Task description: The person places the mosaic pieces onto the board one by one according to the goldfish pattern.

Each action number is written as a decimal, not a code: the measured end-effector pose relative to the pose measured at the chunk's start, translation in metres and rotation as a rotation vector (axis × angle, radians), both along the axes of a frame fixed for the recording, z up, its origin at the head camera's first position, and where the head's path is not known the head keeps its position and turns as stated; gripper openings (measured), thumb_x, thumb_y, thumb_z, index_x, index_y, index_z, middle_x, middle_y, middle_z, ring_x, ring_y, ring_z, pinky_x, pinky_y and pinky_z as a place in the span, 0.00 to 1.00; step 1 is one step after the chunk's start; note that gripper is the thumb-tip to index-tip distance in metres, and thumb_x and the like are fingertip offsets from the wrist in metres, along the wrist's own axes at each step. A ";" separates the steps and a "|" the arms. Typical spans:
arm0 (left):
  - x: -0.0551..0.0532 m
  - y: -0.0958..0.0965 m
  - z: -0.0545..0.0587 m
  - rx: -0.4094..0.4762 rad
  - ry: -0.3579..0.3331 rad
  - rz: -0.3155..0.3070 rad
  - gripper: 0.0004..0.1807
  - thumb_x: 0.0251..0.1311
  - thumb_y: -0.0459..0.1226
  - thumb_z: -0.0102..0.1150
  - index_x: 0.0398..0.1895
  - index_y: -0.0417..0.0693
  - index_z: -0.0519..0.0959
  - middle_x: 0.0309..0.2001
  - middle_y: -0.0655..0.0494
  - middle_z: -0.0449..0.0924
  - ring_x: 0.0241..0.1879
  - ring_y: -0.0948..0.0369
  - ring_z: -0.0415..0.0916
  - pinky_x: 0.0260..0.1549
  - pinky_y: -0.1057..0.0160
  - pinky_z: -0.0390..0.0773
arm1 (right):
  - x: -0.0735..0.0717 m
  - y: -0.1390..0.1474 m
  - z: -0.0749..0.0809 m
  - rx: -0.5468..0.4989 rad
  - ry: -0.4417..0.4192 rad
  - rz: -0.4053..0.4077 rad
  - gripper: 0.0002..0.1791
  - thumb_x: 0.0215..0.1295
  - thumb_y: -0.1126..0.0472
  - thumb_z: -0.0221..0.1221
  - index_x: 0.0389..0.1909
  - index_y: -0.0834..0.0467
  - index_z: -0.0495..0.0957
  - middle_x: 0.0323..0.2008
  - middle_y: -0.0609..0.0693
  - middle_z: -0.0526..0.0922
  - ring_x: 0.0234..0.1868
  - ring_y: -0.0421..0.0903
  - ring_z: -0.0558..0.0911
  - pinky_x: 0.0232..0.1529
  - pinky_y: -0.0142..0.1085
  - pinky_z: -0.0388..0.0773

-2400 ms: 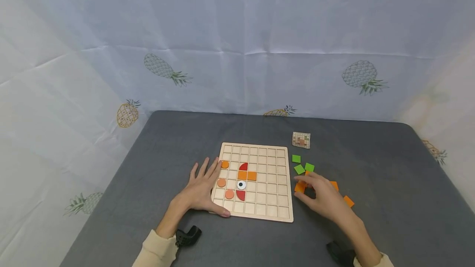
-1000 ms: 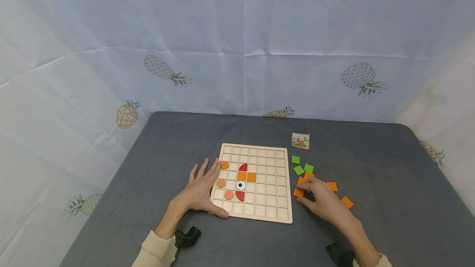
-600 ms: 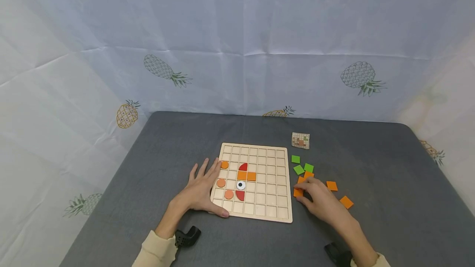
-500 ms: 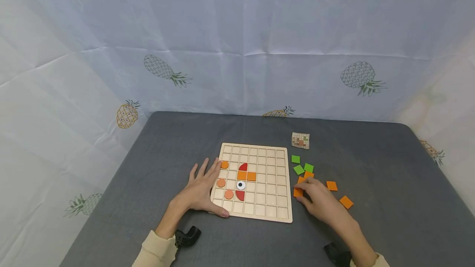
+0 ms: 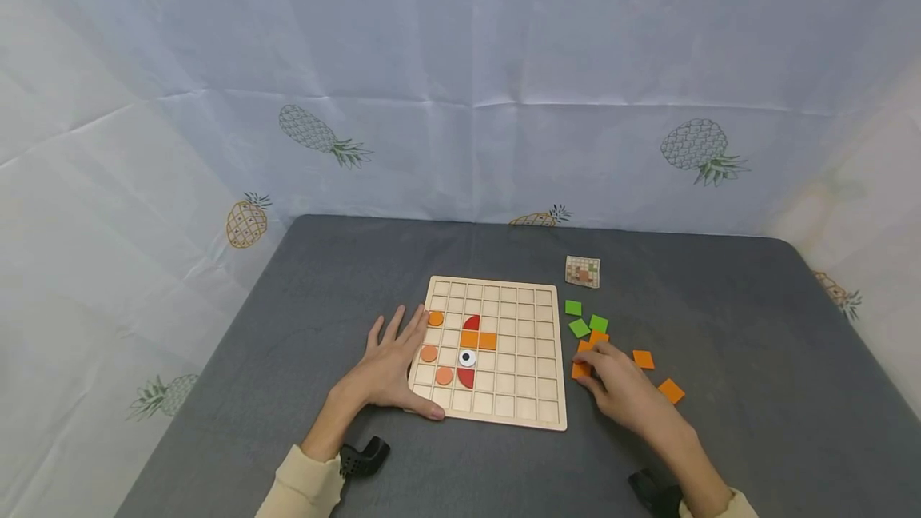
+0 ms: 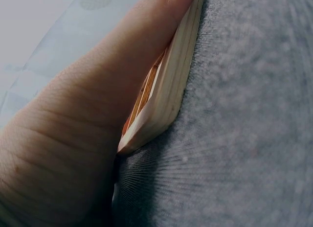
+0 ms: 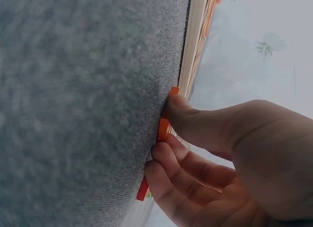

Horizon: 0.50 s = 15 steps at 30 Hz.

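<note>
Orange tile (image 5: 580, 371) first: it lies on the grey table (image 5: 755, 326), just beside the right edge of our wooden board (image 5: 526, 363). Our right hand (image 5: 633, 394) has thumb and fingertips closed on it; how firmly, we cannot tell. Our left hand (image 5: 388, 370) rests spread over the board's left edge, gripping nothing, its thumb on the near corner, so it probably steadies the board.

We judge the step in hand to be picking out one tile. Two orange squares (image 5: 478, 340) already sit side by side on the board, above and beside the eye piece (image 5: 467, 357). Our next move seems to call for a clean lift, without dragging neighbouring tiles along, then a square drop into one grid cell. We would check the small picture card (image 5: 583, 272) beyond the green tiles (image 5: 579, 328); its pattern is too small to read.
</note>
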<state>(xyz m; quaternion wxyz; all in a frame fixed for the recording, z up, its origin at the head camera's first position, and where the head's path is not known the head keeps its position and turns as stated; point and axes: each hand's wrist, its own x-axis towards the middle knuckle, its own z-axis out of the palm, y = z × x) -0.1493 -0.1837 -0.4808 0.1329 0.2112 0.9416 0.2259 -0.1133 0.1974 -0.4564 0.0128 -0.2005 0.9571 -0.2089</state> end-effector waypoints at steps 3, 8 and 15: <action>-0.001 0.000 0.001 -0.009 -0.008 0.002 0.87 0.34 0.68 0.84 0.90 0.40 0.41 0.91 0.42 0.37 0.89 0.34 0.29 0.81 0.25 0.30 | -0.001 0.000 0.001 0.001 -0.013 -0.004 0.15 0.66 0.66 0.74 0.52 0.65 0.88 0.36 0.49 0.80 0.32 0.38 0.69 0.32 0.32 0.71; -0.001 0.000 0.002 -0.025 -0.010 0.001 0.87 0.35 0.68 0.84 0.90 0.40 0.40 0.91 0.42 0.37 0.89 0.33 0.30 0.81 0.24 0.31 | -0.001 -0.001 0.003 0.015 -0.045 -0.018 0.17 0.65 0.64 0.75 0.52 0.65 0.89 0.35 0.48 0.78 0.32 0.39 0.67 0.33 0.31 0.66; 0.000 -0.001 0.002 -0.027 0.006 -0.008 0.86 0.35 0.68 0.84 0.90 0.38 0.41 0.91 0.40 0.38 0.89 0.32 0.32 0.81 0.24 0.33 | 0.000 0.000 0.002 0.025 -0.031 -0.002 0.13 0.67 0.64 0.73 0.51 0.63 0.88 0.36 0.48 0.79 0.33 0.39 0.69 0.35 0.33 0.73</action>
